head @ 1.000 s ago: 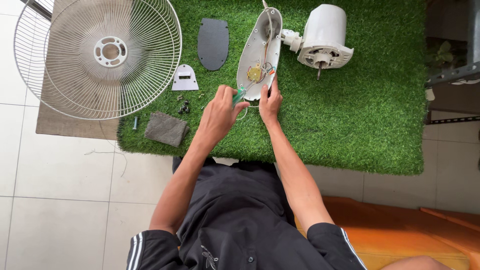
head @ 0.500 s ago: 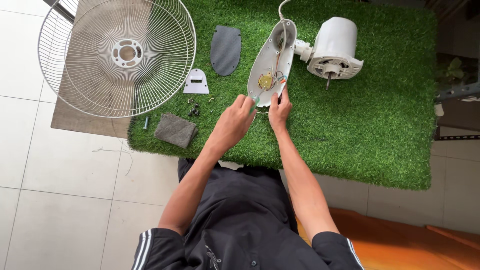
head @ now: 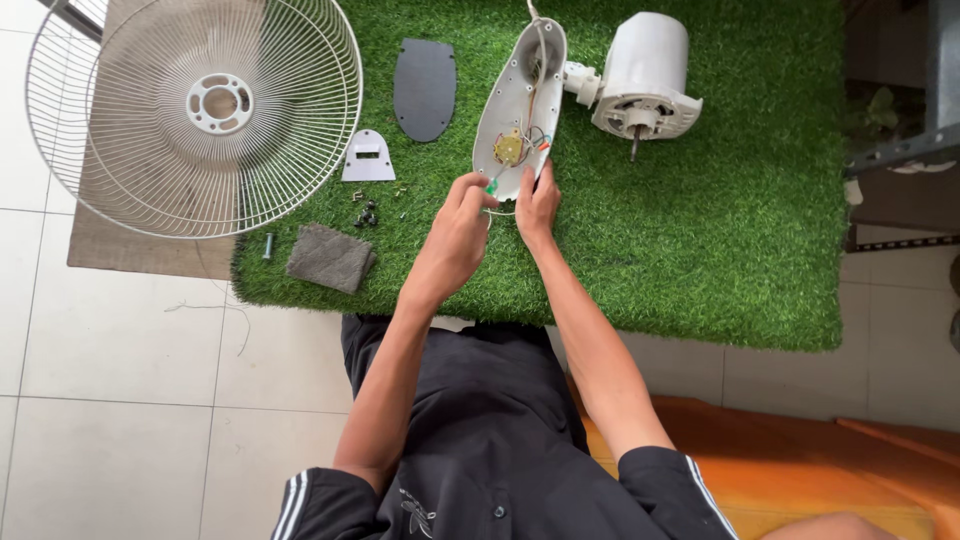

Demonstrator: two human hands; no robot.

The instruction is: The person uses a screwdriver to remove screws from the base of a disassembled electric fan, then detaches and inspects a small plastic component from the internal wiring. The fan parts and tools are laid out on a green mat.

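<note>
Fan base housing [head: 515, 95], white, oval, open side up, upper centre of frame on green turf mat [head: 720, 240]; brass-coloured part and coloured wires visible inside. Left hand [head: 455, 235] at housing's lower end, fingers curled round a small green-handled tool [head: 492, 186], tip at the rim. Right hand [head: 537, 200] just beside, fingers extended flat against housing's lower edge, not closed on anything. White motor unit [head: 645, 80] upper right, joined to housing at its neck. Dark oval cover plate [head: 424, 88] left of housing. Small white bracket [head: 367, 158], loose screws [head: 368, 213], grey cloth [head: 331, 257] centre-left. Wire fan guard [head: 195, 110] upper left, overhanging mat and tiles.
</note>
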